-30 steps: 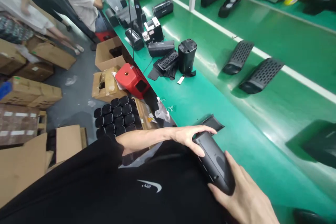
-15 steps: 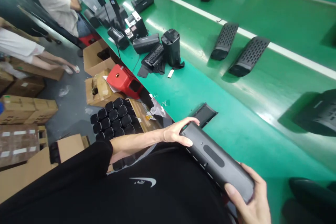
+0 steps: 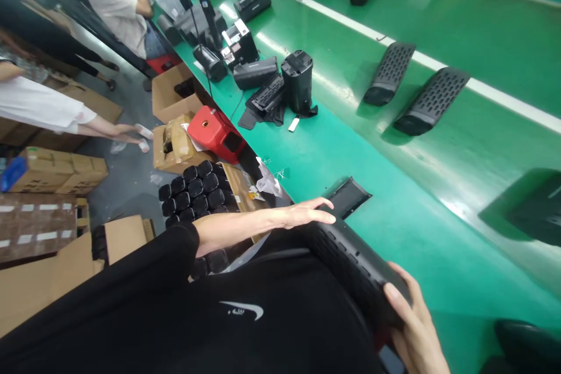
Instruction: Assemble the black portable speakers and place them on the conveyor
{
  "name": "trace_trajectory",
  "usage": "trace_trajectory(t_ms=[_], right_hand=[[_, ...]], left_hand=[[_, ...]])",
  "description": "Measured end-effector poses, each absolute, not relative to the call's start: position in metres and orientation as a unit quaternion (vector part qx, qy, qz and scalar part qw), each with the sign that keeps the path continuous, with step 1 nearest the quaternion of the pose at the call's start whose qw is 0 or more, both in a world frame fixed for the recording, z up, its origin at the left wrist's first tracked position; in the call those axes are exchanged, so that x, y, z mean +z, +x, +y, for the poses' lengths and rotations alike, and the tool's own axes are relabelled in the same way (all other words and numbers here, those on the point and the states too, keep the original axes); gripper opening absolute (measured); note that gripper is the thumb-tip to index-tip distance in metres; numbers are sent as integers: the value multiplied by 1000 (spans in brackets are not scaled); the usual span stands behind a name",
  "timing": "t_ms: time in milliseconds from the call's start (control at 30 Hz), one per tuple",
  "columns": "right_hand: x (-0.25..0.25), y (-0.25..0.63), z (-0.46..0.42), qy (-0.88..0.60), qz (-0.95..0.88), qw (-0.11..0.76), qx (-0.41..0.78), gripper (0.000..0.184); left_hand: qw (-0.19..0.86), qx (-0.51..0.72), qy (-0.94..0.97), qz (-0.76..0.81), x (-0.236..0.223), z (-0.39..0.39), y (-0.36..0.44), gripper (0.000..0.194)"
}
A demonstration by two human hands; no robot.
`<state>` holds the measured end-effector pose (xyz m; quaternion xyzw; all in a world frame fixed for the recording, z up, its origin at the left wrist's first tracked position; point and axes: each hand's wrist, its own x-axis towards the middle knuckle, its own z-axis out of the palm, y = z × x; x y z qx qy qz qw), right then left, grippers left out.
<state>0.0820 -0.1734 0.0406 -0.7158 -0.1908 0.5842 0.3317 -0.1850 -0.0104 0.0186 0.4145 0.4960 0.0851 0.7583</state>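
A long black portable speaker (image 3: 355, 257) is held tilted in front of my black shirt, its slotted grille side facing me. My left hand (image 3: 307, 214) lies across its far end, with the thumb and a finger stretched over the edge. At the near end my right hand (image 3: 412, 310) grips the body, thumb on the upper side and fingers round the far side. Just beyond my left fingers a flat dark panel (image 3: 349, 196) lies on the green table (image 3: 315, 152).
Further along the table stand an upright black speaker (image 3: 298, 82) and several others lying down. Two grille-faced speakers (image 3: 432, 102) lie to the right. Below the left edge are a red stool (image 3: 218, 133), cardboard boxes (image 3: 175, 143) and stacked black units (image 3: 197, 188). People are at the upper left.
The speaker has been rolled, so its smooth side with the oval inset has turned away and the grille side shows. My left fingers have straightened somewhat. The view has shifted slightly left.
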Motion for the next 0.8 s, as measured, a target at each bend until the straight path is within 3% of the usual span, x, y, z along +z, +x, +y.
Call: trace_trajectory(t_ms=[67, 300, 500, 667, 800], right_hand=[[30, 89, -168, -707, -125, 318, 619, 77], [6, 106, -156, -678, -146, 273, 666, 47], [-9, 106, -158, -699, -53, 227, 676, 60], [-8, 125, -149, -670, -191, 218, 683, 72], [-3, 137, -140, -656, -276, 160, 684, 80]], left_hand=[[763, 57, 388, 514, 10, -9, -183, 59], [820, 43, 316, 476, -9, -3, -182, 66], [796, 35, 343, 497, -16, 1, -178, 59], [840, -11, 306, 448, -26, 9, -191, 87], [844, 49, 345, 408, -27, 9, -202, 113]])
